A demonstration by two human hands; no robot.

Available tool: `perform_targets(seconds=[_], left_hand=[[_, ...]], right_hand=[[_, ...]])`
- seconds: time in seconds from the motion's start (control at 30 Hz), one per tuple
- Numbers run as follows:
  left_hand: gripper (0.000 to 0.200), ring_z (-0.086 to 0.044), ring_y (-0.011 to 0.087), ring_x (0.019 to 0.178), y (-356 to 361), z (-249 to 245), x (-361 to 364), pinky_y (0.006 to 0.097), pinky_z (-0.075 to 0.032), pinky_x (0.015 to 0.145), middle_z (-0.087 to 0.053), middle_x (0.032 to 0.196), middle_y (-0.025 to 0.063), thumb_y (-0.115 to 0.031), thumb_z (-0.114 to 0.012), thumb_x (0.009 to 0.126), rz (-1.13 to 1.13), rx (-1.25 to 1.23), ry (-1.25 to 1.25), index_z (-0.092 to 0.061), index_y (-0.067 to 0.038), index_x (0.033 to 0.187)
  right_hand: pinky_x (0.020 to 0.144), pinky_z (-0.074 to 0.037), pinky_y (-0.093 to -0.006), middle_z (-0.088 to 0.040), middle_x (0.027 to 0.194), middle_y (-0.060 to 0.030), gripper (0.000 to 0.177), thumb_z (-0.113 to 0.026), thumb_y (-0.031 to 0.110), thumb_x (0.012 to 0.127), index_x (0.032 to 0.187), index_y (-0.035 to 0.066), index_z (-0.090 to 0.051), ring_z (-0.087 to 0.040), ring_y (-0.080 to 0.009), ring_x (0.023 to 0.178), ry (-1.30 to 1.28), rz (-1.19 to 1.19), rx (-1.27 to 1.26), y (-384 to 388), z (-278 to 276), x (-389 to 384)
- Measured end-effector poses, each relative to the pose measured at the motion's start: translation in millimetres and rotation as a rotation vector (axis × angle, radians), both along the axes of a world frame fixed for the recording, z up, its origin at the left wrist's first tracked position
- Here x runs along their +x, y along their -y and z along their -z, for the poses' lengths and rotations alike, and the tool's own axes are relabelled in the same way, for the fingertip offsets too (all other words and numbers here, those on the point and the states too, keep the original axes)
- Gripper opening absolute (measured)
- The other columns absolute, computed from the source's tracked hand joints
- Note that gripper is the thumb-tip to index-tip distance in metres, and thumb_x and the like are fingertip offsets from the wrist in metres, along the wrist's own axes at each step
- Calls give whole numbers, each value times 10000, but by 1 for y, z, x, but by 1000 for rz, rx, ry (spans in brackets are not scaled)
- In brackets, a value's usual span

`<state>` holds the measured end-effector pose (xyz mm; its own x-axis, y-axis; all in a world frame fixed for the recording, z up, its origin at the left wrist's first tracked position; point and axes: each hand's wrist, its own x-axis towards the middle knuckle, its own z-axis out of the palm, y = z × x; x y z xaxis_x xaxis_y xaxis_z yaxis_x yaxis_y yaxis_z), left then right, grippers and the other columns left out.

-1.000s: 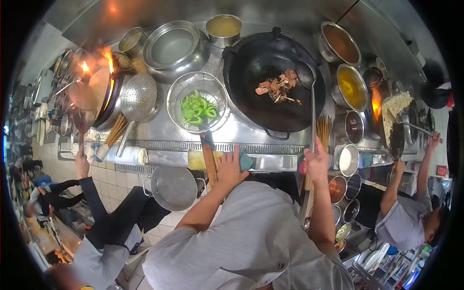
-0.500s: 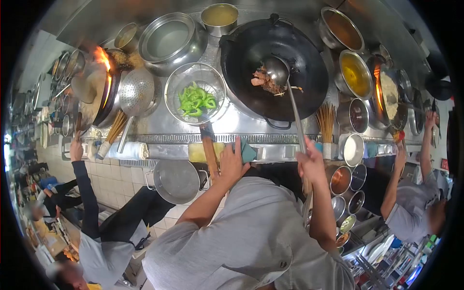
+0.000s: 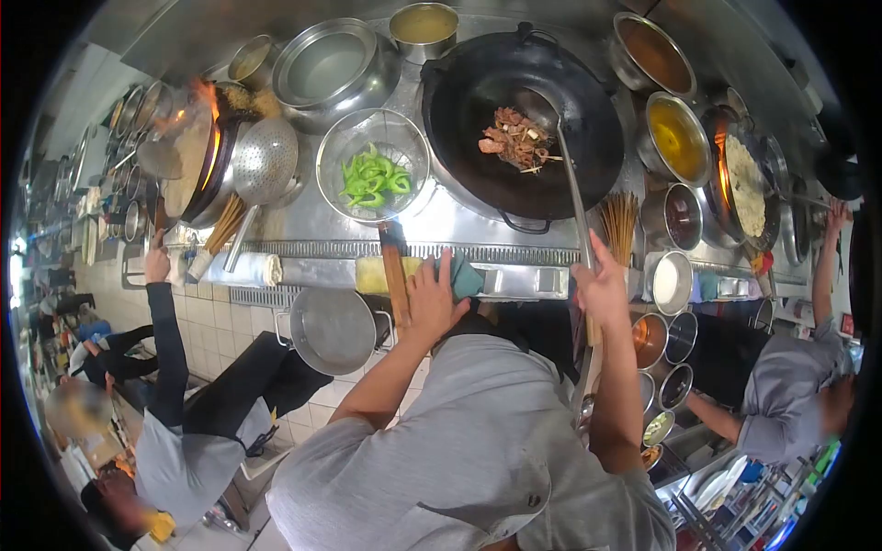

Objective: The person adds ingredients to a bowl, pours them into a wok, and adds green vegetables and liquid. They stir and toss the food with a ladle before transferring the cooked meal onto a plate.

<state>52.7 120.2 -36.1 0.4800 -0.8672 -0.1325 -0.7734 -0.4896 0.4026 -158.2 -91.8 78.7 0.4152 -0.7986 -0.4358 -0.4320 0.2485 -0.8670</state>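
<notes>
My right hand (image 3: 602,280) is closed around the long handle of a ladle (image 3: 573,184). The ladle's bowl lies inside a big black wok (image 3: 459,101), just behind and right of a heap of browned meat pieces (image 3: 516,140) with pale bits among them. At the counter's front edge, my left hand (image 3: 436,296) is closed on a teal cloth (image 3: 467,280), its index finger stretched forward. Close left of it is the wooden handle (image 3: 394,275) of a wire strainer (image 3: 328,174), which holds sliced green peppers (image 3: 375,177).
Left stand a steel pot (image 3: 292,78), a perforated skimmer (image 3: 266,161) and a flaming wok. Bamboo brushes (image 3: 621,225) and a bowl of yellow oil (image 3: 678,138) sit right. Below hangs a two-handled pot (image 3: 333,331). Co-workers stand on both sides; one hand (image 3: 712,415) reaches toward the small bowls.
The ladle's bowl has moved off the meat toward the wok's back right, and my right hand has shifted slightly right. The right co-worker's near hand has dropped from the stove toward the bowls.
</notes>
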Motion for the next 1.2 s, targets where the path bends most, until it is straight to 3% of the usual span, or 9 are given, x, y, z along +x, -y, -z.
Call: perform_targets(seconds=[0.17, 0.27, 0.37, 0.47, 0.7, 0.83, 0.97, 1.1, 1.2], left_hand=[[1102, -437, 419, 1316, -7, -13, -9, 528, -339, 1097, -430, 1441, 256, -414, -845, 724, -25, -99, 43, -266, -33, 1579], [1046, -442, 424, 1303, -15, -20, -17, 515, -352, 1089, -437, 1434, 256, -400, -832, 735, -45, -187, 74, -308, -21, 1557], [997, -429, 427, 1312, -29, -25, -31, 522, -322, 1100, -432, 1437, 257, -355, -821, 737, -159, -225, 88, -335, -33, 1545], [951, -436, 435, 1300, -44, -22, -56, 527, -338, 1088, -441, 1420, 254, -267, -801, 747, -243, -338, 99, -338, -22, 1540], [868, -445, 429, 1298, -103, -43, -135, 509, -342, 1112, -469, 1393, 247, -166, -767, 775, -357, -304, 38, -356, -19, 1526], [827, -447, 435, 1302, -148, -45, -169, 510, -352, 1118, -482, 1382, 258, -157, -753, 786, -465, -267, -19, -369, -1, 1501], [793, -463, 430, 1289, -162, -43, -185, 501, -367, 1108, -502, 1361, 252, -146, -747, 794, -467, -254, -46, -381, 13, 1478], [731, -518, 398, 1239, -189, -39, -179, 471, -411, 1074, -534, 1326, 239, -131, -737, 812, -461, -289, -46, -412, 16, 1450], [703, -568, 363, 1183, -225, -29, -175, 442, -462, 1025, -556, 1301, 230, -127, -733, 821, -612, -325, -122, -431, 10, 1440]], right_hand=[[375, -368, -264, -522, 595, 11, 714, -606, 2, 946, 1594, 40, -310, -438, -78, 399, 170, -60, 192, 0, 6, -8], [381, -367, -276, -492, 577, 21, 722, -611, 12, 938, 1597, 55, -319, -465, -83, 415, 79, -74, 142, 8, 8, -6], [369, -366, -288, -493, 578, 19, 714, -609, 8, 932, 1587, 37, -328, -467, -92, 403, 31, -105, 2, 4, 8, -18], [374, -374, -298, -520, 590, 6, 715, -613, 21, 928, 1582, 16, -326, -475, -100, 410, 169, -145, 178, 6, -3, -41], [377, -361, -279, -545, 656, 6, 721, -624, 24, 934, 1592, 64, -334, -461, -85, 427, 43, -226, -40, 23, 24, -91], [368, -389, -302, -549, 606, -8, 709, -601, 35, 931, 1592, 77, -346, -487, -111, 410, 109, -199, 126, 23, -2, -134], [364, -391, -268, -543, 658, -4, 699, -614, 14, 930, 1578, 52, -356, -476, -99, 416, 163, -223, 131, 42, 37, -104], [387, -395, -290, -595, 710, -38, 722, -636, 48, 925, 1586, 63, -345, -485, -111, 424, 205, -118, 3, 48, 41, -86], [400, -394, -291, -587, 738, -29, 713, -621, 54, 926, 1585, 76, -350, -485, -109, 439, 5, -89, -201, 24, 36, -96]])
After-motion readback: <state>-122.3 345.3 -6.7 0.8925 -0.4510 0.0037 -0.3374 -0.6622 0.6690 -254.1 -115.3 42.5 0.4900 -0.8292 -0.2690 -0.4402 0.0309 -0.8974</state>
